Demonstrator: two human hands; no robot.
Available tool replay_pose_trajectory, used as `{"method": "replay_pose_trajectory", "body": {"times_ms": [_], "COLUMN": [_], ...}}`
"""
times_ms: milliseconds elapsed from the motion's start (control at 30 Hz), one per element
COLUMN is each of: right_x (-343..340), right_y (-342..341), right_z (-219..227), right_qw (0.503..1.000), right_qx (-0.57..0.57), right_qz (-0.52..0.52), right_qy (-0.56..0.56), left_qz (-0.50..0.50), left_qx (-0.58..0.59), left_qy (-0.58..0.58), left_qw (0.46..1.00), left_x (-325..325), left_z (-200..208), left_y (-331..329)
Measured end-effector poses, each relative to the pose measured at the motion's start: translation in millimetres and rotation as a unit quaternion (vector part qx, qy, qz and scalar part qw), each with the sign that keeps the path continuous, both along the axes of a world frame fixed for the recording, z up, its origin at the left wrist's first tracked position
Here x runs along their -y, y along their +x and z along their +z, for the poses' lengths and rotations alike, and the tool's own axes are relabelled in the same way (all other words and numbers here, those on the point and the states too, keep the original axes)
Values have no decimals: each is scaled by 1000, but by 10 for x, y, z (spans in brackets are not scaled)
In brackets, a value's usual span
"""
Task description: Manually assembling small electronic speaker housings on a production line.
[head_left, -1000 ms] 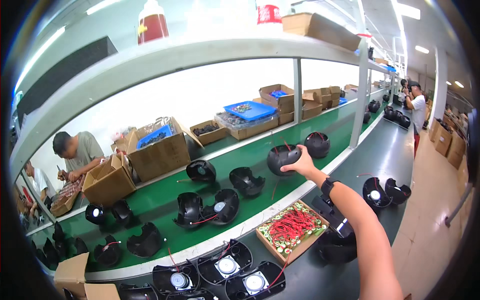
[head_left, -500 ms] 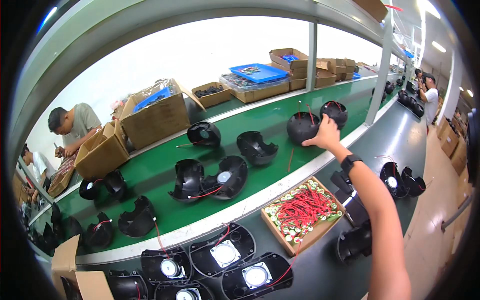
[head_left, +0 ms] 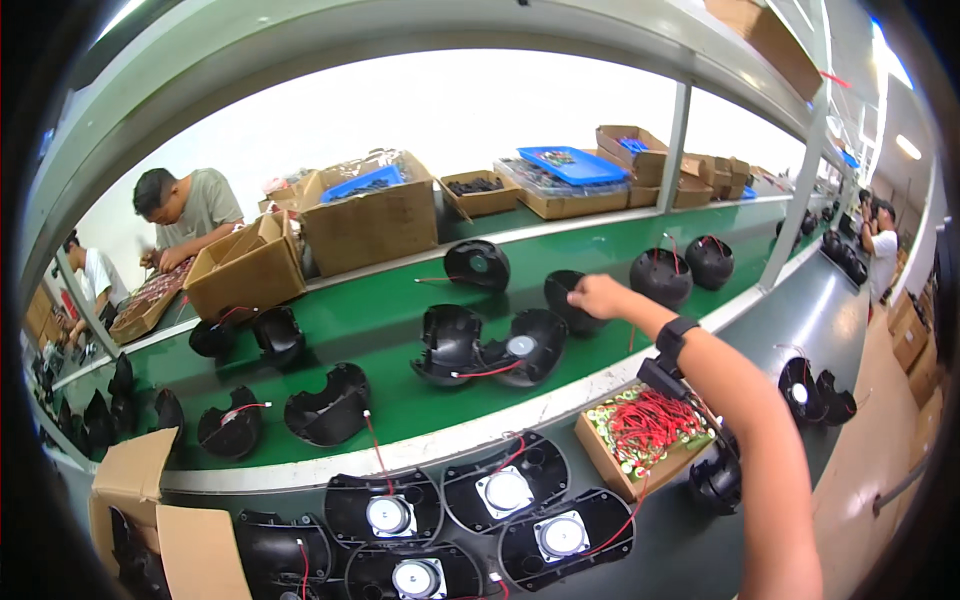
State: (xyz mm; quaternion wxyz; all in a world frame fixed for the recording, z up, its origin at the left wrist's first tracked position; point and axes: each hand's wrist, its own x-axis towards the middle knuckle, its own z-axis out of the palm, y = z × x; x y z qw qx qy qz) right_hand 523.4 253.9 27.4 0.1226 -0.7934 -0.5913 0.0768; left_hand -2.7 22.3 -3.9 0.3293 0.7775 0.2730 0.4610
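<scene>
My right hand [head_left: 600,298] reaches over the green conveyor belt [head_left: 395,400], its fingers closed at the right rim of a black plastic half shell [head_left: 566,303]. The hand partly covers this shell. Just right of it stand two round black housings, one [head_left: 660,278] with red wires rising from its top and another [head_left: 710,262] behind. To the left lies an opened black housing [head_left: 535,350] with a round speaker and a red wire inside. A further black shell [head_left: 477,266] sits farther back on the belt. My left hand is out of view.
On the near bench lie several black panels with speakers [head_left: 390,515] and a box of green cells with red wires [head_left: 650,430]. An open carton [head_left: 200,550] stands at lower left. Cartons [head_left: 370,225] and a blue tray [head_left: 573,165] line the far side. Other people [head_left: 190,205] work beyond.
My right hand has left the two round housings and moved left to the half shell, closing at its rim. The whole view has turned left, so things appear farther right.
</scene>
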Motion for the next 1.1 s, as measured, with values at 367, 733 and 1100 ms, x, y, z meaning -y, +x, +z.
{"method": "replay_pose_trajectory", "body": {"times_ms": [367,733,1100], "right_x": [-571,-1092,-1211], "right_y": [-870,-1040,-1762], "right_z": [353,-186,-96], "right_qw": [967,992,996], "right_qx": [120,15,36], "right_qz": [163,90,87], "right_qy": [156,-85,3], "left_qz": [4,-30,0], "left_qx": [3,47,22], "left_qy": [4,7,28], "left_qw": [1000,998,999], "left_x": [-35,-23,18], "left_z": [5,30,-99], "left_y": [20,8,-68]}}
